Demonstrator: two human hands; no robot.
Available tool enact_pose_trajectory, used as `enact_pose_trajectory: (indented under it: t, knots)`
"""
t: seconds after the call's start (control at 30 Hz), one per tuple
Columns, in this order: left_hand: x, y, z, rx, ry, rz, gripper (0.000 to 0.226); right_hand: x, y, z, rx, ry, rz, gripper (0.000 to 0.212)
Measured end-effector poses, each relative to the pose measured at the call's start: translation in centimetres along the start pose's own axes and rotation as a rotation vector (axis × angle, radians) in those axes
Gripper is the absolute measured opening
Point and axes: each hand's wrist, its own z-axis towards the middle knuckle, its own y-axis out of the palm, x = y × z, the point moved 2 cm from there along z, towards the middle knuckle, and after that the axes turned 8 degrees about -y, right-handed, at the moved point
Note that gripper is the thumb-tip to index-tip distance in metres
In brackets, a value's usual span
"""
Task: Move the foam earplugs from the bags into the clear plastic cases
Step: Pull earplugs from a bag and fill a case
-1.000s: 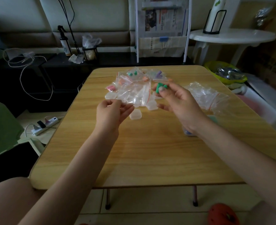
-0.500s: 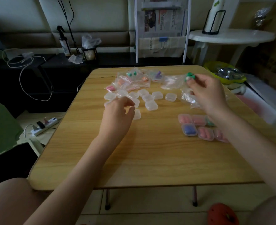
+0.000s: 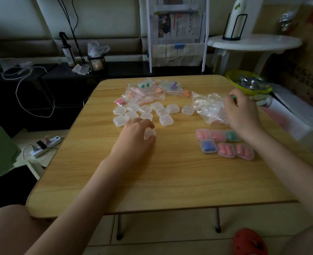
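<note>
Six filled cases (image 3: 224, 143) lie beside the empty cases (image 3: 146, 112), bagged earplugs (image 3: 148, 91) behind them wait, the left hand (image 3: 136, 134) curls over one case (image 3: 149, 134), and the right hand (image 3: 241, 112) pinches green earplugs (image 3: 233, 97) over emptied bags (image 3: 208, 106).

Empty clear plastic cases (image 3: 146, 112), small, square and closed, clustered mid-table. One more case (image 3: 150, 134) under the left hand's fingers. Six filled cases (image 3: 225, 144) in two rows near the right edge: pink, pink, green behind; blue, pink, pink in front. Bags with earplugs (image 3: 148, 91) heaped at the far side. Emptied bags (image 3: 208, 106) piled right. Possibly green earplugs (image 3: 233, 97), barely visible, at the right fingertips.
</note>
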Motion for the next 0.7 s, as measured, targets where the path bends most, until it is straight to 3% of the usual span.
enact_pose_trajectory:
  t: [0.2,0.33,0.5,0.7]
  knots:
    - [0.3,-0.2,-0.1,-0.012,0.009,0.034,0.028,-1.1,-0.3,-0.5,0.05,-0.018,0.128,0.039]
    - [0.4,-0.2,-0.2,0.002,0.018,-0.005,0.028,-1.6,0.7,-0.9,-0.079,-0.054,0.323,0.049]
    - [1.1,-0.5,-0.3,0.112,0.057,-0.241,0.038,-3.7,1.5,-1.5,-0.275,0.021,0.578,0.023]
    - [2.4,-0.8,-0.8,0.169,0.178,-0.399,0.04,-5.7,2.8,-3.0,-0.452,0.031,0.609,0.025]
